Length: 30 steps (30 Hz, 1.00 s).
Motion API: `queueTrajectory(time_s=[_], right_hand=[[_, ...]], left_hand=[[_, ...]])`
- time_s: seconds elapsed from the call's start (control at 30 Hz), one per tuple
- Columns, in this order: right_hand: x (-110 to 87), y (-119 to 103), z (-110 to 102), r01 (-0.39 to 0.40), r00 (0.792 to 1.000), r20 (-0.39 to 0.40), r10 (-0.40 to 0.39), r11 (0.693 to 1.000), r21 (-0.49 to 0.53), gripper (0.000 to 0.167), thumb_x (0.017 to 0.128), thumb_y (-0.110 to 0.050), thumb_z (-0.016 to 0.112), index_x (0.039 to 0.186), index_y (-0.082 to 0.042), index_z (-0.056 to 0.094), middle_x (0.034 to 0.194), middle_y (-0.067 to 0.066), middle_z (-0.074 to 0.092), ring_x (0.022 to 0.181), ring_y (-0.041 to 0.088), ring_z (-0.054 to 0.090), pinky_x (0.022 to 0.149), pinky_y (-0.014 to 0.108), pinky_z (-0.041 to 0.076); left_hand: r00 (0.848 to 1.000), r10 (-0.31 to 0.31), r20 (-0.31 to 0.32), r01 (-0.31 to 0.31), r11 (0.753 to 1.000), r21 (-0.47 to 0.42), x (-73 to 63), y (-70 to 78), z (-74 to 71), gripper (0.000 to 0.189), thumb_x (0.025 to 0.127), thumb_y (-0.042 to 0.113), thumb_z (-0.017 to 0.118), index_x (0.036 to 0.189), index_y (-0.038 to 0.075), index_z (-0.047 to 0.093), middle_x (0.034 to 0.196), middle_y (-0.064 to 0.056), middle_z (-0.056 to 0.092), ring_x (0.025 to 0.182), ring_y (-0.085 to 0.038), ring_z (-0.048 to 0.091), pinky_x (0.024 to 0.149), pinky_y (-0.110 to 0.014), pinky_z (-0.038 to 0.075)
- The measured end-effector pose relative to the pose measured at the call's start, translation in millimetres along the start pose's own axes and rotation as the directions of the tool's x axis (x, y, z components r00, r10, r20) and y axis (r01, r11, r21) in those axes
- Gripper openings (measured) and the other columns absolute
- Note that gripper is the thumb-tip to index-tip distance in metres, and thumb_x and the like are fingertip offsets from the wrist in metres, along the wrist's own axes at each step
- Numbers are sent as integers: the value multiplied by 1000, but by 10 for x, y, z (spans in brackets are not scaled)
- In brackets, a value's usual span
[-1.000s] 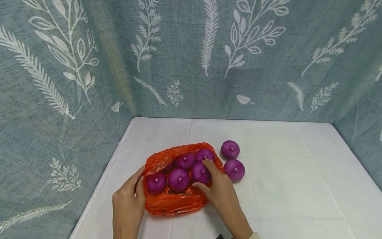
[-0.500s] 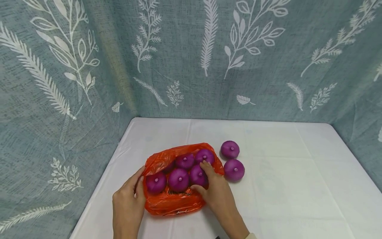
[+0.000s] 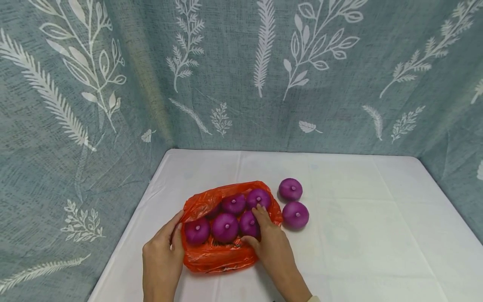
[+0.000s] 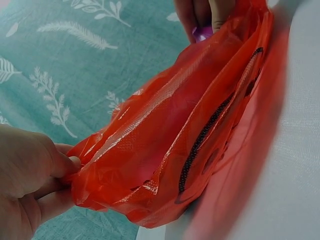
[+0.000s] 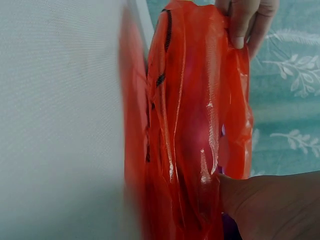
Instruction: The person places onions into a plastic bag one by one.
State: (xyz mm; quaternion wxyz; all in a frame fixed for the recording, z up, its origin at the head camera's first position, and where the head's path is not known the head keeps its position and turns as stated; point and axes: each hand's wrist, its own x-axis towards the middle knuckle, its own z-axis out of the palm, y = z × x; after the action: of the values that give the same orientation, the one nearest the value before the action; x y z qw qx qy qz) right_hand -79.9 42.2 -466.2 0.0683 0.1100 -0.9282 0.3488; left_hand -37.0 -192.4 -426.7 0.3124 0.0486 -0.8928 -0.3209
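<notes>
An orange-red plastic bag (image 3: 211, 256) lies open on the table, with several round purple onions (image 3: 225, 227) inside it, pale stubs facing up. My left hand (image 3: 162, 251) pinches the bag's left edge between thumb and fingers; the left wrist view shows the bag's film (image 4: 145, 145) bunched in its grip. Reaching into the bag's right side, my right hand (image 3: 274, 247) grips the front right onion (image 3: 249, 224), thumb on the near side and fingers on the far side. In the right wrist view the bag wall hides most of that hand's fingers.
Two more purple onions, a far one (image 3: 290, 189) and a near one (image 3: 296, 215), sit on the table just right of the bag. A white cloth covers the table (image 3: 370, 235). Blue-green curtains (image 3: 234, 75) with white leaf prints hang behind and to the left.
My right hand has shifted slightly left, and the onion in its grip has moved left towards the onion beside it. My left hand has stayed at the bag's edge.
</notes>
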Motion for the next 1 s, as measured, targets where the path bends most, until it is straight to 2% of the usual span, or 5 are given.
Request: queueTrajectory(time_s=[0.37, 0.63, 1.0], right_hand=[[-7, 8, 23, 24, 1000, -7, -25, 999, -37, 79, 87, -34, 87, 154, -6, 55, 163, 12, 47, 145, 32, 51, 107, 51, 53], [-20, 22, 13, 36, 999, -20, -37, 998, -58, 83, 88, -35, 86, 156, -6, 51, 163, 14, 46, 137, 37, 59, 102, 51, 57], [-36, 24, -25, 42, 999, -20, -43, 998, -38, 83, 88, -36, 86, 157, -6, 51, 163, 13, 46, 139, 37, 57, 104, 51, 55]], left_hand=[[1000, 10, -3, -10, 1000, -1, 12, 11, 12, 39, 97, -7, 71, 134, 5, 73, 125, -17, 76, 105, -35, 77, 83, -47, 60], [1000, 8, 13, -8, 1000, 8, 31, 30, 18, 39, 97, -7, 71, 134, 4, 73, 125, -19, 75, 105, -38, 76, 83, -49, 60], [1000, -8, 15, 8, 1000, 13, 21, 56, -14, 40, 96, -7, 72, 134, 4, 73, 125, -19, 75, 106, -39, 76, 84, -49, 59]])
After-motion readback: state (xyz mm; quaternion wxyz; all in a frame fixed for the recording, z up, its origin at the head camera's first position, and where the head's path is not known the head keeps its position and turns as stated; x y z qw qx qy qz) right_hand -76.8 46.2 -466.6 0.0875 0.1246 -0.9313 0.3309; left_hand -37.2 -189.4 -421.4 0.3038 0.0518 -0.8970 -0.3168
